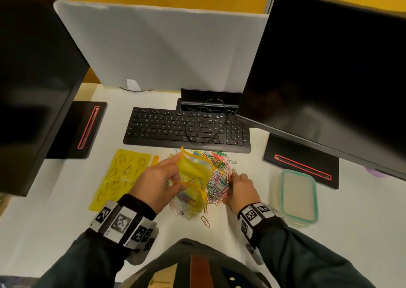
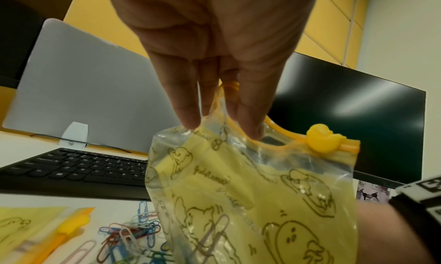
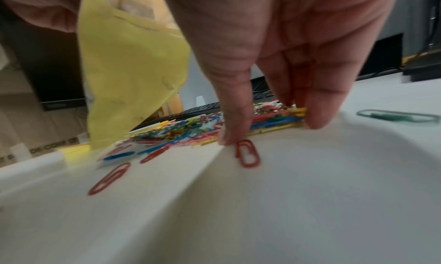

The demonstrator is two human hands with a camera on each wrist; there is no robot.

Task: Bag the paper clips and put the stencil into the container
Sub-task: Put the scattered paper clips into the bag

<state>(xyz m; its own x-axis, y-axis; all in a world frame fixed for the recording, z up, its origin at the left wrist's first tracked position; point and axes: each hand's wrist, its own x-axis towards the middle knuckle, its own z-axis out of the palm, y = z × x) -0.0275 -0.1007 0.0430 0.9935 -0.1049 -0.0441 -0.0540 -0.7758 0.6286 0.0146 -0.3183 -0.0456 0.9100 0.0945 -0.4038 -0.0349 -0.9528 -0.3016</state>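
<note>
My left hand (image 1: 176, 171) (image 2: 222, 126) pinches the orange zip rim of a yellow see-through printed bag (image 1: 195, 169) (image 2: 238, 192) (image 3: 128, 70) and holds its mouth apart just above the desk. A few clips lie inside it. To its right lies a heap of coloured paper clips (image 1: 219, 173) (image 2: 128, 236) (image 3: 190, 130). My right hand (image 1: 234, 176) (image 3: 274, 130) is down on the heap's right edge, thumb and fingers pinching a bunch of clips. A flat yellow printed pouch (image 1: 118, 178) lies left of the bag; I cannot tell whether it is the stencil. The teal-rimmed container (image 1: 296, 171) stands open at the right.
A black keyboard (image 1: 175, 127) with a loose cable lies just behind the heap. Dark monitors on black bases flank the desk, left (image 1: 33, 79) and right (image 1: 329, 68). Stray clips (image 1: 205, 221) lie near the front edge. A grey divider stands behind.
</note>
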